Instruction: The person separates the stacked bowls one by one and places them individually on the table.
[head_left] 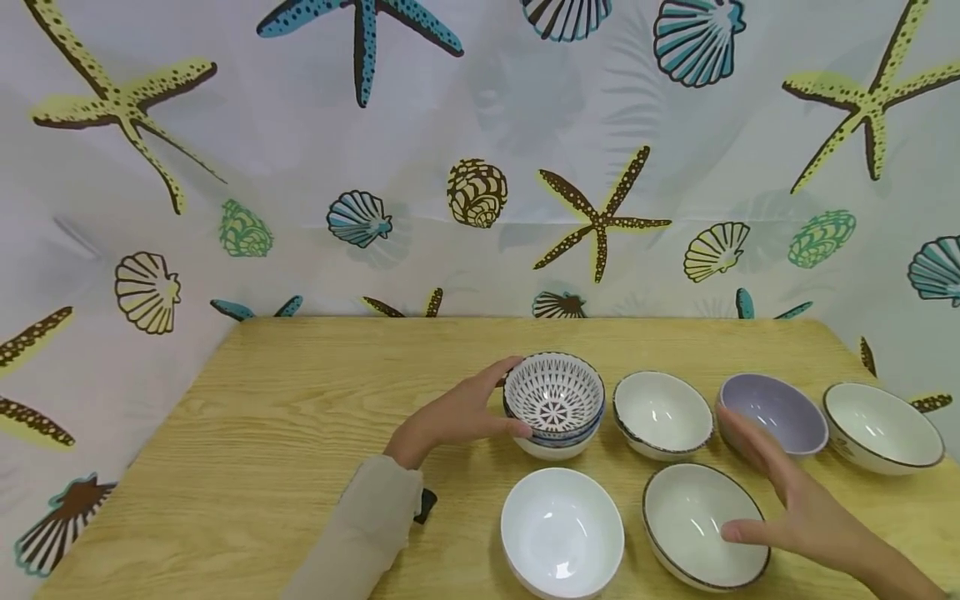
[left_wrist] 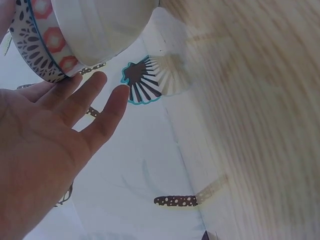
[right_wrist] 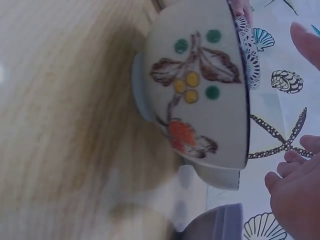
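A stack of bowls (head_left: 555,404) stands on the bench (head_left: 315,417), left end of the far row, its top bowl printed inside with a dark pattern. At least two bowls are nested there; the exact number cannot be told. The left hand (head_left: 459,410) holds the stack from the left, thumb at the near side and fingers round the far side. The right hand's grip is wide and holds nothing: the right hand (head_left: 798,507) hovers with its thumb over a dark-rimmed near bowl (head_left: 686,529) and its fingers just beside a purple bowl (head_left: 780,412). Whether they touch the purple bowl cannot be told.

Five single bowls stand about the stack, two near and three far. In the near row, a plain white bowl (head_left: 562,533) is in front of the stack, with the dark-rimmed near bowl, painted outside with leaves and fruit, to its right. The far row runs rightward from the stack: one cream bowl (head_left: 663,412), the one purple bowl, partly covered by the fingers, then one wide pale bowl (head_left: 883,427). Behind the bench hangs one cloth (head_left: 435,133) printed with starfish and shells.
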